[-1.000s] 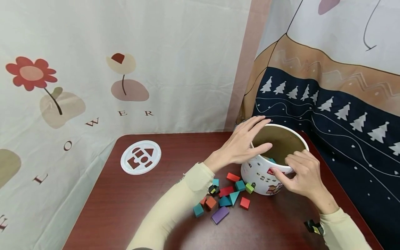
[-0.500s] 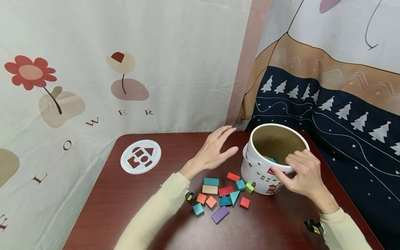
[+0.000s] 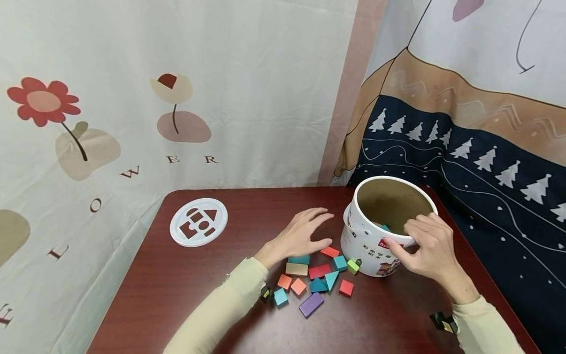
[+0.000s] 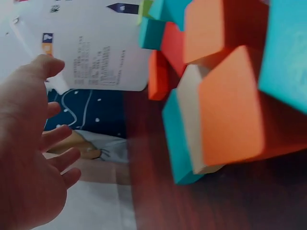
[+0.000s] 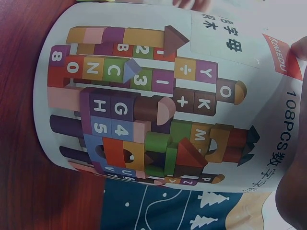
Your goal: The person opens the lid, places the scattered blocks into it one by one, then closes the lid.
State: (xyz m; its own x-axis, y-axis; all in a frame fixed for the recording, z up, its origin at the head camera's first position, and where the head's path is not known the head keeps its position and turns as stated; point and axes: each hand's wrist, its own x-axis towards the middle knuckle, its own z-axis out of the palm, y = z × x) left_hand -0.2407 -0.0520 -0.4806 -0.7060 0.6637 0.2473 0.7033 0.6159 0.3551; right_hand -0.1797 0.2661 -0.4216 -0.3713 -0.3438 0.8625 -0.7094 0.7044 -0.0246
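Observation:
A white toy-block bucket (image 3: 369, 246) stands at the table's right side, with a teal block (image 3: 384, 227) visible inside. My right hand (image 3: 426, 246) grips its near right rim, fingers over the edge and thumb outside. Left of the bucket my left hand (image 3: 296, 236) hovers at the far edge of a loose group of blocks, fingers spread and holding nothing. Nearest to it are a teal block (image 3: 298, 259), a tan block (image 3: 296, 269) and a red block (image 3: 329, 251). In the left wrist view, orange blocks (image 4: 230, 112) loom large beside the hand.
A white lid (image 3: 199, 241) with shape cutouts lies at the back left of the table (image 3: 146, 295). A purple block (image 3: 311, 305) is nearest the front. A green block (image 3: 353, 266) lies against the bucket's base. Printed curtains hang behind the table and on the right.
My left hand has drawn back leftward from the bucket's rim, then dropped lower toward the far side of the blocks. The right hand stays on the rim.

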